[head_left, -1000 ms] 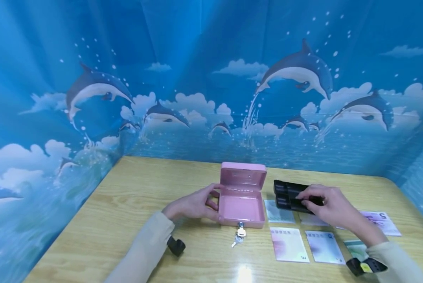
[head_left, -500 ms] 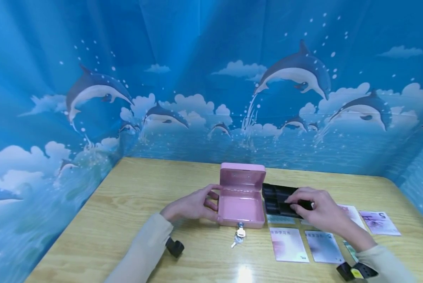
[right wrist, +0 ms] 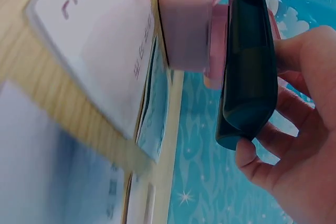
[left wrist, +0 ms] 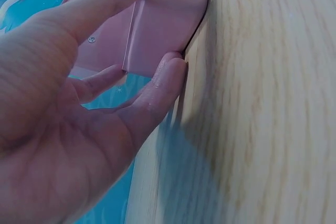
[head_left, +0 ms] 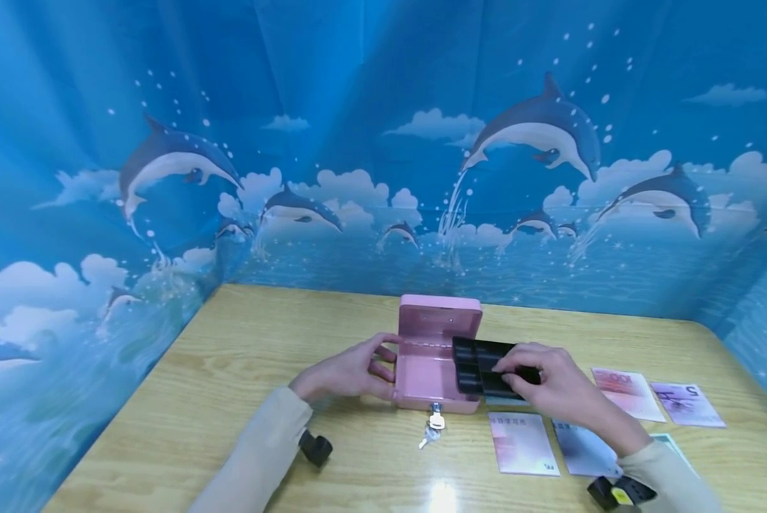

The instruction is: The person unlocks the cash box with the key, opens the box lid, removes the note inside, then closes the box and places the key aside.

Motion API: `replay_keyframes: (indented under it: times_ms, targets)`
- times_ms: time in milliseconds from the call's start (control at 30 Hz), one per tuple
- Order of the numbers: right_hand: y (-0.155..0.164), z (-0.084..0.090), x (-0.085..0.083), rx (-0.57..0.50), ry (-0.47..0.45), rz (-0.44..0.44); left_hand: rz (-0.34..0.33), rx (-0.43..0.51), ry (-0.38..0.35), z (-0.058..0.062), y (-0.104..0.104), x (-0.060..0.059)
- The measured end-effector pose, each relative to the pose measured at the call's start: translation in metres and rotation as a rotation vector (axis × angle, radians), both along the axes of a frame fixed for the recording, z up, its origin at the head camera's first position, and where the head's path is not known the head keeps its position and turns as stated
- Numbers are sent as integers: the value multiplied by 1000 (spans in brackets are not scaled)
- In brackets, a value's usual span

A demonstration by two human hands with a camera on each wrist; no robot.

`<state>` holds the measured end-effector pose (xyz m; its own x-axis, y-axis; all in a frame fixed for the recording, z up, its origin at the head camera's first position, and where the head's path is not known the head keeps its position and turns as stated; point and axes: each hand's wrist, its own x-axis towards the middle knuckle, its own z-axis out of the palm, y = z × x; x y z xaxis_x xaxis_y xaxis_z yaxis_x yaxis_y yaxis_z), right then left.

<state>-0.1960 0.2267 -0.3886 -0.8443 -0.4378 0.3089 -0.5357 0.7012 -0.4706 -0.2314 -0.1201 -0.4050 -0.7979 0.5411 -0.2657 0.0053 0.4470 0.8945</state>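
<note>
The right hand (head_left: 553,381) has carried the black tray (head_left: 480,365) leftward, fingers curled around it, over the open pink box (head_left: 436,356) (nearly seated, I'd judge); the left hand (head_left: 351,372) steadies the box, fingers pressed against its side.

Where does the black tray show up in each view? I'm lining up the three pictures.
Head: the black tray is right of centre, gripped by the right hand over the right half of the open pink box.
Left wrist: not in it; only the left hand on the box.
Right wrist: upper right, edge-on, beside the box.
Shared landmark: the pink box.
</note>
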Motion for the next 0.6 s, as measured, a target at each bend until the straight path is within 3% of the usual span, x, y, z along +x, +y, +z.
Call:
replay_keyframes:
  times_ms: [600]
  targets:
    - [-43, -1, -7, -39, -32, 77, -20, 15, 20, 0, -5, 1]
